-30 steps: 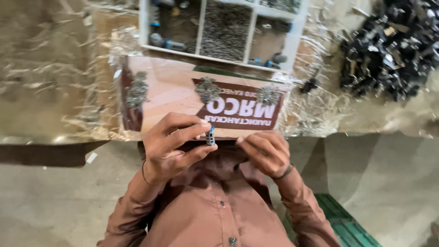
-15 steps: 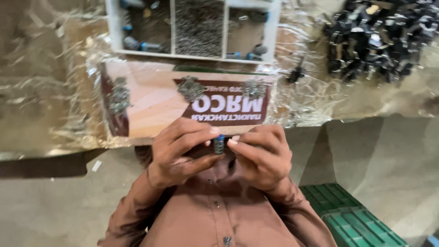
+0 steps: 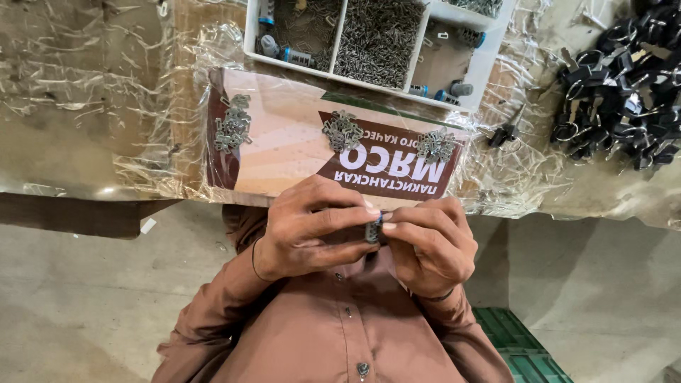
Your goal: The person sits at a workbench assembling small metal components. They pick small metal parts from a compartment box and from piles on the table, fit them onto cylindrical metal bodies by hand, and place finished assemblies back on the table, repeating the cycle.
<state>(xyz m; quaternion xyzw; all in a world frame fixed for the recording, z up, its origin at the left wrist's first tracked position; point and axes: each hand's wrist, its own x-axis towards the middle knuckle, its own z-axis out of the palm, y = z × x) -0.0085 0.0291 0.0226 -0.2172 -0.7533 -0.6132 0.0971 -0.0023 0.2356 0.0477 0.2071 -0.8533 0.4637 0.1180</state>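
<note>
Near the middle of the frame, just below the table edge, both hands meet around a small dark metal part (image 3: 374, 228). The left hand (image 3: 312, 227) curls its fingers over from the left and pinches the part between thumb and forefinger, while the right hand (image 3: 429, 241) presses its fingertips against the part from the right, so each hand is closed on it. The part itself is mostly hidden by the fingers and too small to tell its shape. Below the hands a brown buttoned shirt (image 3: 333, 333) fills the lower centre. Above them a printed cardboard sheet (image 3: 284, 142) lies on the plastic-wrapped table (image 3: 85, 106), with three little heaps of metal clips (image 3: 342, 131) on it. At the top centre sits a white divided tray (image 3: 383, 42) of small parts, and at the upper right a pile of black keys (image 3: 624, 78).
</note>
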